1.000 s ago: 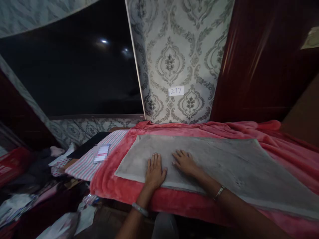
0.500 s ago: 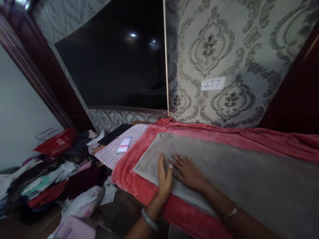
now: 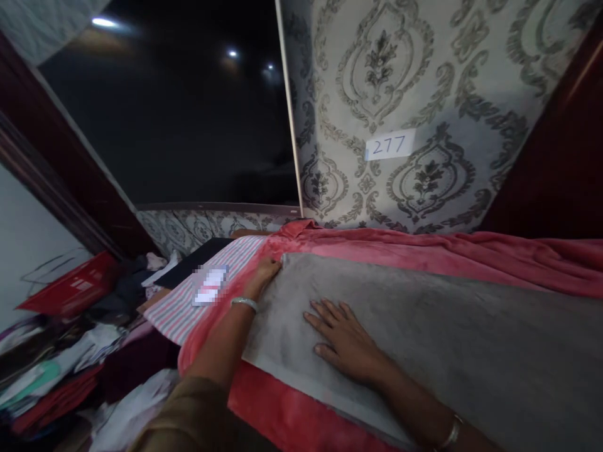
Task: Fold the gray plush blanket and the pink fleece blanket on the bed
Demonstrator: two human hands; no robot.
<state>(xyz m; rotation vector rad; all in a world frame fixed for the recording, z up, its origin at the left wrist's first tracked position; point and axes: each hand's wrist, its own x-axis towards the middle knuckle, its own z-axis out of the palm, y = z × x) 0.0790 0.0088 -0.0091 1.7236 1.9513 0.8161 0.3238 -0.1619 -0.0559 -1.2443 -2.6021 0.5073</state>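
Note:
A grey plush blanket [image 3: 438, 333], folded into a long flat piece, lies over a pinkish-red blanket [image 3: 282, 402]. At the grey blanket's far left corner, my left hand [image 3: 266, 271] is closed with its fingers pinching the corner. My right hand [image 3: 346, 339] rests palm down on the grey blanket nearer to me, fingers spread. Each wrist wears a bangle. The red blanket shows along the near edge, the left side and the back, where it is bunched.
Left of the blankets lie a striped cloth [image 3: 172, 317] with a blurred white item [image 3: 210, 285] on it, and a dark flat piece [image 3: 188, 263]. Heaped clothes [image 3: 70, 370] and a red basket [image 3: 70, 285] are further left. A large black screen [image 3: 188, 119] stands behind.
My left hand has moved from beside my right hand to the far left corner and closed on it. My right hand stays flat on the grey blanket. The view has shifted rightward.

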